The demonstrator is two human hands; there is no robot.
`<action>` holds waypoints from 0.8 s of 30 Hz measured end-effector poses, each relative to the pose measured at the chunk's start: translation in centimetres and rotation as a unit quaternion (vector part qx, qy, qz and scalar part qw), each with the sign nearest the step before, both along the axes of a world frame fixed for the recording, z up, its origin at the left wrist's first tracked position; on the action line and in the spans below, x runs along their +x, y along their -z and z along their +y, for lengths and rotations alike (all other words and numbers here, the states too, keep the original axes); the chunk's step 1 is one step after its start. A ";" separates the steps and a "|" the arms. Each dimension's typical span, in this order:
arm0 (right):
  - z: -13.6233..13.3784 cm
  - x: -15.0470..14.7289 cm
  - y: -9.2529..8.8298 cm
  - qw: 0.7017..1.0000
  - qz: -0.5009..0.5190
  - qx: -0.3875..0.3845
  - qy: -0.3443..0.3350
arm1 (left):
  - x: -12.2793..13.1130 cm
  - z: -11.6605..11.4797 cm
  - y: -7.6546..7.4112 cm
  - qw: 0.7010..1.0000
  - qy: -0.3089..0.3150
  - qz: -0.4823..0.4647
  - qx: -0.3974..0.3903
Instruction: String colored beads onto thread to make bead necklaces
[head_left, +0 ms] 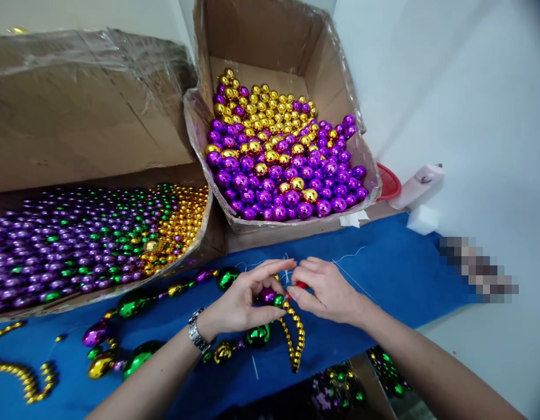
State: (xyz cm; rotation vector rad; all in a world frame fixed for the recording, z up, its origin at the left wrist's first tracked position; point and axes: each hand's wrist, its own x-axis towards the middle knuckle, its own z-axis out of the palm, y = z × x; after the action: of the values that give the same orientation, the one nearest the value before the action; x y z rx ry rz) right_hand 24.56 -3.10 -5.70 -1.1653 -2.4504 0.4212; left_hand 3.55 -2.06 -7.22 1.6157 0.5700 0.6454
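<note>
My left hand [241, 297], with a metal watch [197, 331] at the wrist, pinches a bead necklace between thumb and fingers at a purple bead [266, 296] and a small green bead [278, 300]. Close against it, my right hand [324, 289] is closed round a small red tool [301, 284], mostly hidden by the fingers, its tip near the green bead. A loop of small gold beads [301, 335] hangs below both hands. White thread [287, 265] shows above the fingertips. The necklace's large green, purple and gold beads [97, 333] curve over the blue cloth to the left.
Blue cloth [383, 251] covers the table. Behind it stand a cardboard box [326, 52] of gold and purple balls and another box [86, 116] of smaller beads. A gold bead strand [28, 385] lies at left. A white block [422, 220] and red basin [387, 182] are at right.
</note>
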 end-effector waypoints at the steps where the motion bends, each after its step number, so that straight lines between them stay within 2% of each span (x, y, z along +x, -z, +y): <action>1: 0.0 0.0 0.0 1.000 0.000 0.003 -0.001 | 0.0 0.0 0.0 1.000 0.000 0.001 -0.001; 10: -0.3 -0.1 0.0 1.000 -0.002 0.015 0.006 | 0.1 -0.1 -0.3 1.000 -0.001 0.004 -0.007; 15: -1.0 1.4 0.0 0.998 0.004 -0.035 0.048 | 0.3 0.0 -1.2 1.000 -0.019 0.000 0.008; 17: -1.7 2.6 1.3 0.995 0.008 -0.052 0.089 | 0.4 0.2 -2.2 0.999 -0.032 -0.005 0.022; 20: -3.2 4.2 4.9 0.985 0.006 -0.056 0.164 | 0.5 0.8 -4.5 0.996 -0.060 -0.029 0.057; 22: -4.2 4.9 7.3 0.979 0.005 -0.057 0.197 | 0.6 1.2 -6.6 0.991 -0.084 -0.049 0.087; 24: -4.8 5.1 8.7 0.976 0.015 -0.055 0.211 | 0.8 1.7 -9.2 0.983 -0.110 -0.076 0.127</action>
State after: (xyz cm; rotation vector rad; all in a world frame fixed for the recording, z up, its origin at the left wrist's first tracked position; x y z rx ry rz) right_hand 29.69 -7.88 -14.43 -1.6628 -2.0936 0.4438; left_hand 4.33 -0.39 1.98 1.7345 0.5760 1.0316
